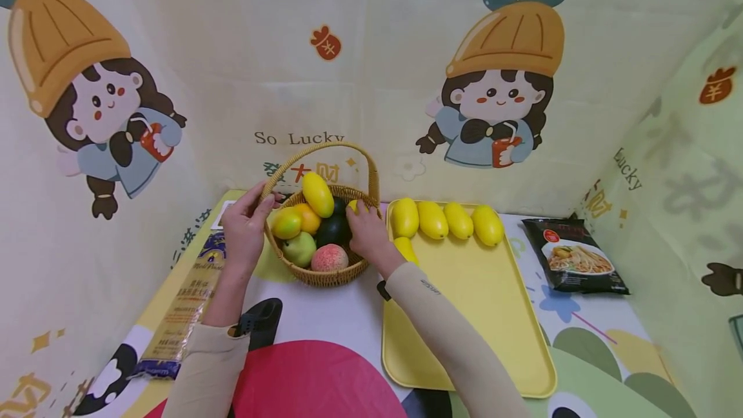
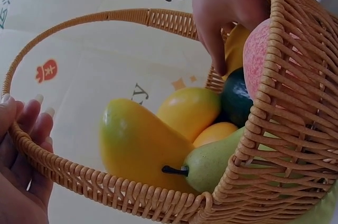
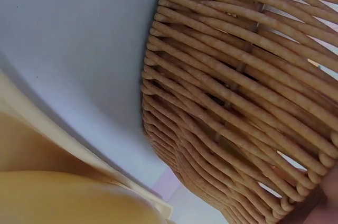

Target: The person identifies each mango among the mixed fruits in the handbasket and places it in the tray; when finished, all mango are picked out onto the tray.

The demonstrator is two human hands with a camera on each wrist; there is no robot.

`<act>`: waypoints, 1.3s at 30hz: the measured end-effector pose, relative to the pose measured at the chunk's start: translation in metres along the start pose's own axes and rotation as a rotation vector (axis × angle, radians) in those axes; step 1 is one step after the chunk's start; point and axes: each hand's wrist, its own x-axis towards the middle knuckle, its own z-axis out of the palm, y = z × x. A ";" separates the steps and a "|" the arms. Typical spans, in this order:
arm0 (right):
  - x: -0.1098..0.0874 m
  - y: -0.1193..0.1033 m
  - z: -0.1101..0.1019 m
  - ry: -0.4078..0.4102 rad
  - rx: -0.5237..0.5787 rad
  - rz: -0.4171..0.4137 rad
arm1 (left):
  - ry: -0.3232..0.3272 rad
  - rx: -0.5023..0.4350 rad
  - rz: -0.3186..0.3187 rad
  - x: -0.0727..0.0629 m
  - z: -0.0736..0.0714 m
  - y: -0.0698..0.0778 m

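Note:
A wicker basket (image 1: 325,279) with a tall arched handle stands at the back of the table. My left hand (image 1: 244,231) holds the left side of its handle, thumb on one side and fingers on the other. Inside the right rim, my right hand (image 1: 371,237) grips a yellow mango (image 2: 237,49), mostly hidden by the hand. Around it in the basket lie another yellow mango (image 1: 317,194), a yellow-green mango (image 1: 286,223), an orange fruit (image 1: 307,218), a green pear (image 1: 299,250), a pink peach (image 1: 329,258) and dark fruits (image 1: 333,231).
Right of the basket, a yellow tray (image 1: 470,328) carries several yellow mangoes (image 1: 432,220) along its back and left edges. A black noodle packet (image 1: 576,255) lies farther right. On the left, a long pasta packet (image 1: 180,315) lies beneath my left forearm. A printed cloth wall rises behind.

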 end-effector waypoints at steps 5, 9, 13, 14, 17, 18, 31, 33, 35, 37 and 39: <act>-0.003 0.001 -0.003 0.043 0.012 -0.012 | 0.004 0.022 0.018 0.000 0.000 0.000; -0.005 0.002 -0.006 0.060 0.027 -0.008 | 0.003 0.021 0.016 0.000 0.001 -0.001; -0.007 0.003 -0.007 0.084 0.053 -0.011 | 0.006 0.013 0.011 0.001 0.001 0.000; -0.007 0.004 -0.007 0.089 0.060 -0.011 | 0.006 0.009 0.008 0.001 0.002 0.000; -0.009 0.007 -0.009 0.094 0.086 -0.008 | 0.004 0.003 -0.002 0.001 0.003 0.000; -0.009 0.008 -0.010 0.092 0.095 -0.008 | 0.005 0.001 -0.004 0.000 0.003 0.000; -0.030 0.021 -0.026 0.112 0.384 0.036 | 0.013 0.001 0.010 0.000 0.001 0.001; -0.035 0.025 -0.028 0.138 0.437 0.058 | 0.014 0.001 0.013 0.000 0.002 0.000; -0.040 0.028 -0.031 0.166 0.476 0.080 | 0.014 0.002 0.017 0.000 0.001 -0.001; -0.046 0.032 -0.034 0.189 0.509 0.097 | 0.012 0.008 0.019 0.000 0.001 -0.001; -0.050 0.036 -0.035 0.201 0.540 0.114 | 0.012 0.013 0.019 0.000 0.001 0.000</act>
